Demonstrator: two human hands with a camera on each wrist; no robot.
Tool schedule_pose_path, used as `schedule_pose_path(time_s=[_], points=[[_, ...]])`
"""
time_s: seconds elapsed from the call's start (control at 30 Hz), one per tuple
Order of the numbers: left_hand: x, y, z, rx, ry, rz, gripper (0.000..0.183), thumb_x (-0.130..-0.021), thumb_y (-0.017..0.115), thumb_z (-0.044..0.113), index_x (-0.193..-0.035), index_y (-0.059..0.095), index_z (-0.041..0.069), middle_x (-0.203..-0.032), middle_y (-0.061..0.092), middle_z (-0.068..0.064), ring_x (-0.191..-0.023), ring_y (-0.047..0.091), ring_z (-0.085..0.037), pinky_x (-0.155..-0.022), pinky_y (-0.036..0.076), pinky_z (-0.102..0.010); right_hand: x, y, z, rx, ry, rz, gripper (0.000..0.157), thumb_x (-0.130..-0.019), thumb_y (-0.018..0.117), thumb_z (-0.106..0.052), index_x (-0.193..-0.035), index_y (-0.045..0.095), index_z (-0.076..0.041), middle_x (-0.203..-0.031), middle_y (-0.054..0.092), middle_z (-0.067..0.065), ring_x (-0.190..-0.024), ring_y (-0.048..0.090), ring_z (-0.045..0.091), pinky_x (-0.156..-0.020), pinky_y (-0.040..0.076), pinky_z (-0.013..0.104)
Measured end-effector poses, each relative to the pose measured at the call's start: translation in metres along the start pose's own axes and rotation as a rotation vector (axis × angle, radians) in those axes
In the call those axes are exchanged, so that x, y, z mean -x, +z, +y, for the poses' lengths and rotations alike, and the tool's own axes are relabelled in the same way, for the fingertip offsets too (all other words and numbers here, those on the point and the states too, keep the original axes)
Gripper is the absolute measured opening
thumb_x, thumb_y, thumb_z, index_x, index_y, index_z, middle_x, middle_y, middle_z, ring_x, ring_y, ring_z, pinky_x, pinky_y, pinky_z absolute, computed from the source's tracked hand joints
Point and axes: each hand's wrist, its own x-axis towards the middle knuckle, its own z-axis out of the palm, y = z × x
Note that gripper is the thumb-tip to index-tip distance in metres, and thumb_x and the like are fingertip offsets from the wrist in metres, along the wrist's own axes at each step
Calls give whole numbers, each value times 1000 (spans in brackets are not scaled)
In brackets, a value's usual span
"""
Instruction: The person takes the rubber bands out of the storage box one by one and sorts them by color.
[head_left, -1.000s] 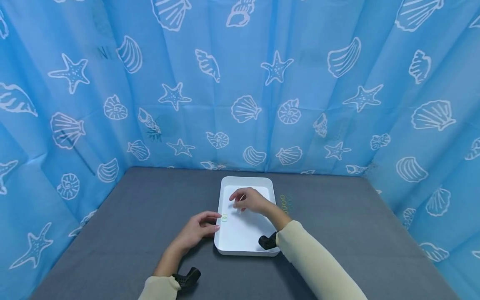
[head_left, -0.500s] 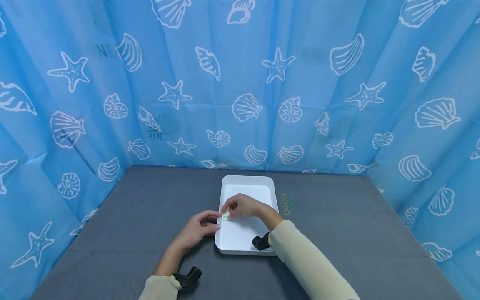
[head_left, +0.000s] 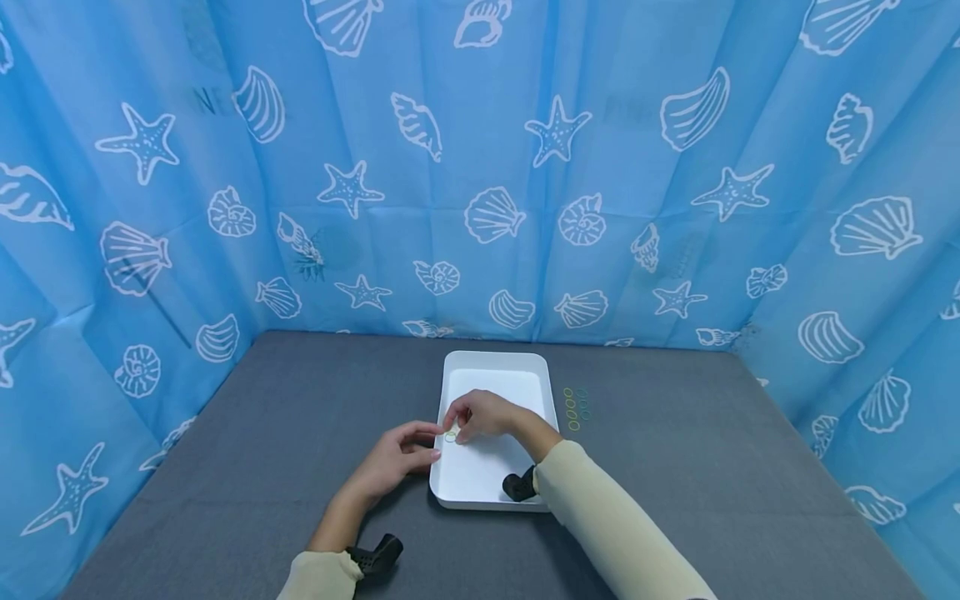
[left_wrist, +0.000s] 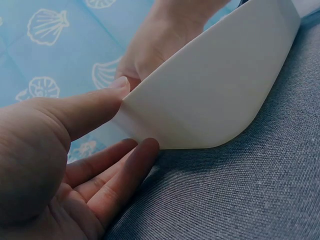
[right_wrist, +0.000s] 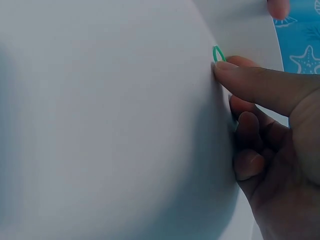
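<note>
In the head view, a white tray (head_left: 472, 485) lies on the grey cloth. My left hand (head_left: 392, 458) holds its left side; the left wrist view has the thumb at the rim and the fingertips at the bottom edge of the outer wall. Inside the tray, near that wall, my right hand (head_left: 483, 414) pinches a thin green rubber band (right_wrist: 214, 53) between thumb and index finger. The other right fingers curl loosely toward the palm. Beside the right fingertips, a small yellow-green loop (head_left: 450, 439) shows on the tray floor, partly hidden.
To the right of the tray, yellow rubber bands (head_left: 572, 414) lie in a column next to teal ones (head_left: 583, 403) on the grey tabletop (head_left: 675, 467). A blue curtain (head_left: 510, 183) with white shells surrounds the back and sides.
My right hand has moved left and slightly down within the tray, to the left wall, and then nearly stopped. My left hand stays at the tray's side.
</note>
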Motion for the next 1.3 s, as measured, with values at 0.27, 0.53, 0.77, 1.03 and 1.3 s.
schedule_pose_path(time_s=[0.27,0.53,0.77,1.03,1.3], points=[[1,0,2,-9,-20,15,37,-92,69,17,-126,61,7,-123,59,-14,-97,62,-24,-82,53,-38,0,1,-2,18,2,24,17,-82,76,-2,-88,71,-16,-72,53,-1,-67,48,13,-63,38,25],[-1,0,2,-12,-8,10,37,-91,69,17,-126,61,6,-123,59,-15,-95,62,-23,-80,53,-38,0,1,-3,34,6,20,14,-83,76,-3,-82,70,-16,-69,54,-2,-68,49,12,-65,38,25],[0,0,2,-20,-15,15,36,-91,70,18,-125,62,8,-122,60,-13,-95,62,-24,-82,53,-38,0,2,-1,36,26,33,11,-85,75,-6,-80,69,-14,-71,58,-2,-71,52,12,-70,40,27],[-1,0,0,-13,-26,19,37,-91,70,19,-125,62,8,-122,59,-13,-95,62,-23,-81,53,-38,0,1,1,40,39,41,5,-87,74,-10,-84,72,-8,-72,61,-3,-72,53,12,-72,42,27],[0,0,-1,-14,-30,21,36,-91,70,18,-125,62,8,-122,59,-14,-94,62,-23,-81,53,-38,2,2,1,16,59,72,9,-89,73,-14,-80,70,-14,-73,61,-3,-72,53,12,-72,42,28]])
